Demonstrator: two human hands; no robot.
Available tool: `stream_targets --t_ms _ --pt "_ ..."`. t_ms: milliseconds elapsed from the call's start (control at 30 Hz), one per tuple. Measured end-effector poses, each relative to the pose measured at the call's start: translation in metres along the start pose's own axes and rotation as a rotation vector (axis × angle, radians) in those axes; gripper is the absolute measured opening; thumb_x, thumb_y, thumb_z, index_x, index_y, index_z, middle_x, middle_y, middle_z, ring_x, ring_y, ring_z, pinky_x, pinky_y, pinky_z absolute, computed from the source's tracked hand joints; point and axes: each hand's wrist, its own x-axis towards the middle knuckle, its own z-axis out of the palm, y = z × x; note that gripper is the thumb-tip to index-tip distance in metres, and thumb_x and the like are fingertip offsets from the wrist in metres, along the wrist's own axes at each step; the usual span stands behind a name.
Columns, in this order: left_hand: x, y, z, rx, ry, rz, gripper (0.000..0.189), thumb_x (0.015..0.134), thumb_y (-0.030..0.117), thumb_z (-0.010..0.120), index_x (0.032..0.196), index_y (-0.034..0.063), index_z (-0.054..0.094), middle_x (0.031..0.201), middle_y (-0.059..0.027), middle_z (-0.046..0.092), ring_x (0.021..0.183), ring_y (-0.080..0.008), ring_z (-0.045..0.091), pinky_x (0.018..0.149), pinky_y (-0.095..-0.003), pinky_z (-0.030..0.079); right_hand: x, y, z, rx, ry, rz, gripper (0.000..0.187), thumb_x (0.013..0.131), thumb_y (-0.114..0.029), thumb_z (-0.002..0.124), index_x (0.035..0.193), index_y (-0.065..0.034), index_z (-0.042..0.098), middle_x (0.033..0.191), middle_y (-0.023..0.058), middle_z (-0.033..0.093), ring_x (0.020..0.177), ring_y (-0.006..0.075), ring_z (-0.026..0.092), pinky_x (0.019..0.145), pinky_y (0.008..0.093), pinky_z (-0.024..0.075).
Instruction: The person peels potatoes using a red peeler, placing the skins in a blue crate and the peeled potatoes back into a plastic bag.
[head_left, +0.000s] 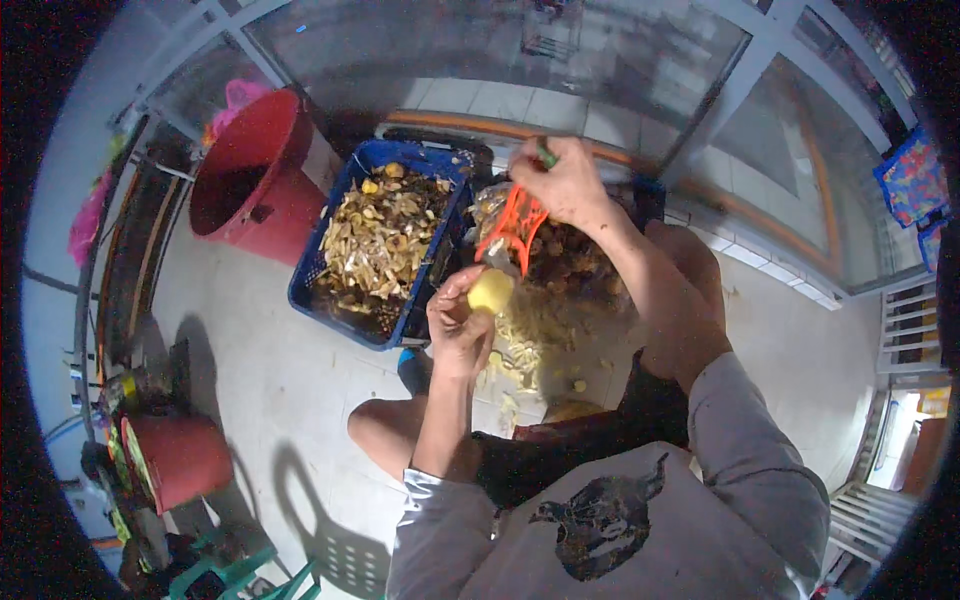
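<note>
My left hand holds a peeled, round yellow vegetable, perhaps a potato, between thumb and fingers. Just above and to its right, my right hand grips an orange plastic peeler with the blade end pointing down towards the vegetable; a small gap seems to show between them. Something green shows between the right fingers. Pale peelings lie in a heap on the floor below. Brown, unpeeled vegetables are piled behind and beneath my right forearm, partly hidden by it.
A blue plastic crate holding peelings and a few yellow pieces stands left of my hands. Beyond it a large red bucket leans or stands tilted in view. A smaller red container is at lower left, near a green plastic chair. Glass panels rise ahead.
</note>
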Motion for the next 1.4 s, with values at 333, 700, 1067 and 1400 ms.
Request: stream_targets --t_ms 333,700,1067,1400 --pt "0.002 0.004 -0.002 0.098 -0.071 -0.019 0.06 0.064 0.012 0.084 0.115 -0.0016 0.057 0.114 -0.0092 0.06 0.106 -0.0217 0.058 0.093 -0.0358 0.046 0.011 0.003 -0.018 -0.204 -0.157 0.195 0.034 0.075 -0.033 0.062 0.073 0.0004 0.063 0.074 0.0244 0.062 0.072 0.0423 0.062 0.067 0.0461 0.0498" --pt "0.002 0.011 0.001 -0.375 0.081 -0.19 0.057 0.083 0.044 0.064 0.121 0.0026 0.052 0.109 -0.0082 0.062 0.095 -0.0254 0.061 0.082 -0.0347 0.05 0.002 0.0 -0.028 -0.16 -0.212 0.269 0.034 0.075 -0.029 0.063 0.078 0.0042 0.063 0.072 0.0262 0.061 0.071 0.0385 0.065 0.065 0.042 0.0498" --pt "0.013 -0.005 -0.002 -0.235 0.275 -0.412 0.051 0.094 0.054 0.038 0.118 0.0109 0.052 0.08 -0.0096 0.063 0.065 -0.0157 0.056 0.058 -0.0262 0.043 -0.002 0.012 -0.038 -0.065 -0.15 0.303 0.023 0.081 -0.013 0.063 0.068 0.0034 0.052 0.057 0.0001 0.043 0.061 0.0051 0.039 0.053 0.0267 0.0385" --pt "0.091 -0.013 -0.086 0.057 0.386 -0.142 0.043 0.096 0.046 0.035 0.105 0.0095 0.056 0.092 -0.0079 0.063 0.076 -0.0193 0.059 0.069 -0.0313 0.047 0.007 0.023 -0.11 -0.15 0.016 0.304 0.027 0.077 -0.025 0.065 0.076 0.0019 0.062 0.064 0.0194 0.06 0.062 0.0273 0.063 0.063 0.0371 0.0474"
